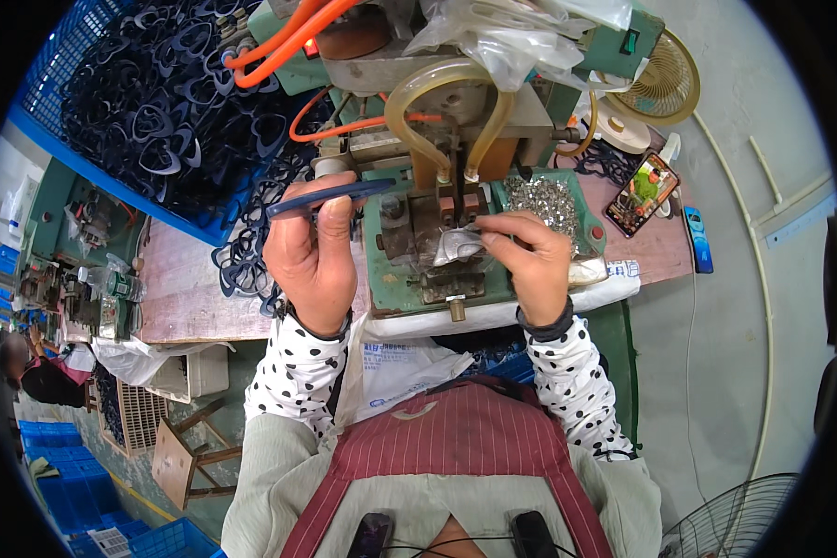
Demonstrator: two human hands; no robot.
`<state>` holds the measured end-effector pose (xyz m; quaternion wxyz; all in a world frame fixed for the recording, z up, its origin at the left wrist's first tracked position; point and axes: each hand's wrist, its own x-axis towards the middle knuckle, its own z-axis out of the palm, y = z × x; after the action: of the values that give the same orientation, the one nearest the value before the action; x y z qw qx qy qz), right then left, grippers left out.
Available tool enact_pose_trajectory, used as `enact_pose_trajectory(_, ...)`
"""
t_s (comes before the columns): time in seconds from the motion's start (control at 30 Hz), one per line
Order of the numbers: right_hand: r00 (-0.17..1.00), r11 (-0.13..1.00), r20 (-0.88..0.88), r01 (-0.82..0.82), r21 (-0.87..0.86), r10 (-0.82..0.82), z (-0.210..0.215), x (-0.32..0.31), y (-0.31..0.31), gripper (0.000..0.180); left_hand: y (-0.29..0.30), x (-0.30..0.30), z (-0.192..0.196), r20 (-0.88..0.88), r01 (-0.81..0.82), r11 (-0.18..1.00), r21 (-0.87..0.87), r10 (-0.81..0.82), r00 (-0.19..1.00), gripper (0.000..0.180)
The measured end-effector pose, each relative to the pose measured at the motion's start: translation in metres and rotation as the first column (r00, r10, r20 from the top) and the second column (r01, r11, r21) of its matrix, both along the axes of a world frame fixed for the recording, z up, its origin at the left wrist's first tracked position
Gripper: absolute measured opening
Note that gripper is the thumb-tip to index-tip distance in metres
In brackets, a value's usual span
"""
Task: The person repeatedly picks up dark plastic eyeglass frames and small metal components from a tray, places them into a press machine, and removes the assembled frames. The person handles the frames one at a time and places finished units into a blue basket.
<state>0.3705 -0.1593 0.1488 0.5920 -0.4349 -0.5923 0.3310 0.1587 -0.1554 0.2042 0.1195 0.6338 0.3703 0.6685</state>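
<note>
My left hand (316,256) is raised left of the bench machine (418,232), its fingers and thumb closed on a dark blue plastic loop (330,196), seen nearly edge-on. My right hand (535,265) is at the machine's metal work head, with thumb and forefinger pinched together; what they hold, if anything, is too small to make out. Just left of these fingertips a crinkled silvery wrapping (458,246) covers part of the fixture. Beside the right hand, small shiny metal pieces (544,200) fill a green tray.
A large blue basket (126,186) heaped with dark blue loops stands at the left; more loops (244,265) lie beside it. Orange hoses (293,42) and a yellowish tube (402,98) arch over the machine. A phone (642,193), a blue packet (697,240) and a fan (660,79) are at the right.
</note>
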Motion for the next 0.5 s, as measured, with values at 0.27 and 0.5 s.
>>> enact_pose_trajectory(0.27,0.96,0.986,0.228,0.147,0.076,-0.161,0.0,-0.017,0.007,0.041,-0.001,-0.001,0.001,-0.001,0.017,1.0,0.002,-0.017,1.0,0.014)
enact_pose_trajectory(0.5,0.999,0.995,0.006,-0.049,-0.092,0.05,0.007,-0.019,0.009,0.058,-0.003,0.002,0.001,0.06,0.037,0.999,-0.036,-0.035,0.998,0.015)
